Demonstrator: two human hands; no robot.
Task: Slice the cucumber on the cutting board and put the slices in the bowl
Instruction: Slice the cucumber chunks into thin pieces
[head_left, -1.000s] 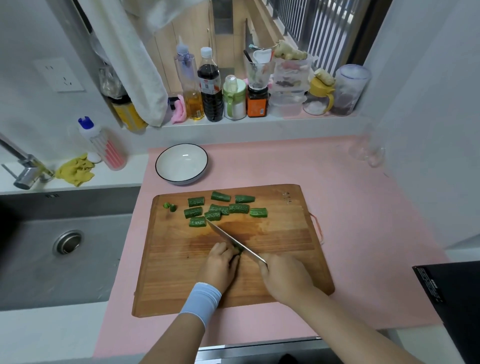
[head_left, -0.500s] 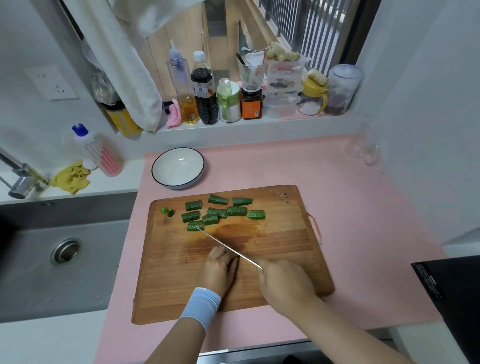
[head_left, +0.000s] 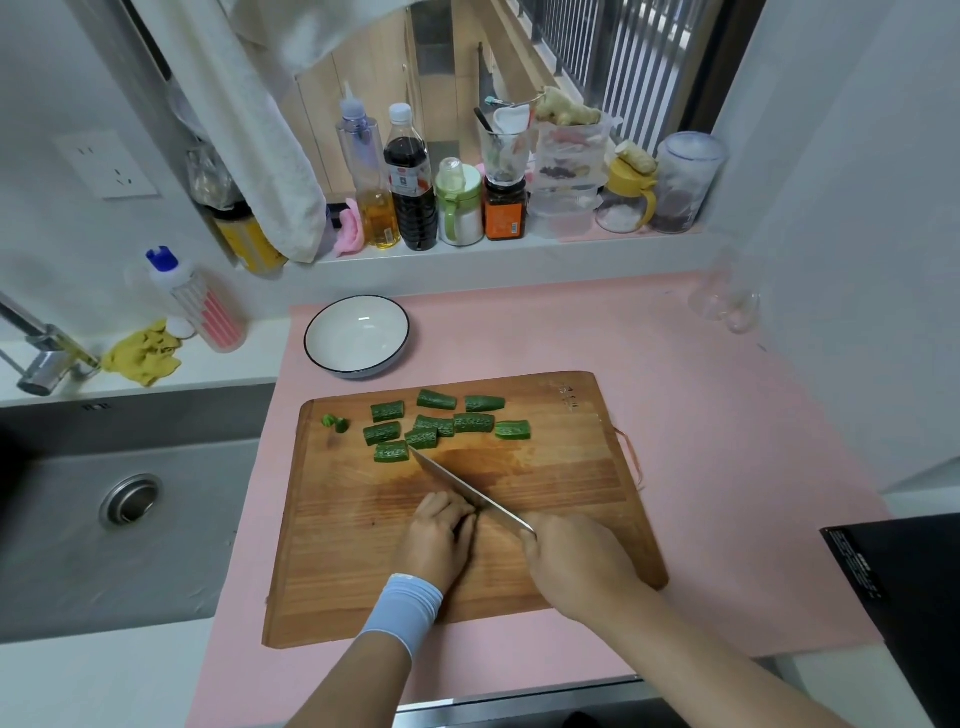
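While the right hand is gripping the knife, the left hand is lying curled beside it; whether on anything, I cannot tell. Pieces are lying far up the board, near the bowl: light, firm, likely slippery, best pinched by the skin.

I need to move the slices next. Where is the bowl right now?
In the head view, the bowl sits on the pink mat, just beyond the far left corner of the cutting board.

On the brown wooden cutting board, the right hand grips a steel knife beside the curled left hand, with green cucumber chunks lying farther off.
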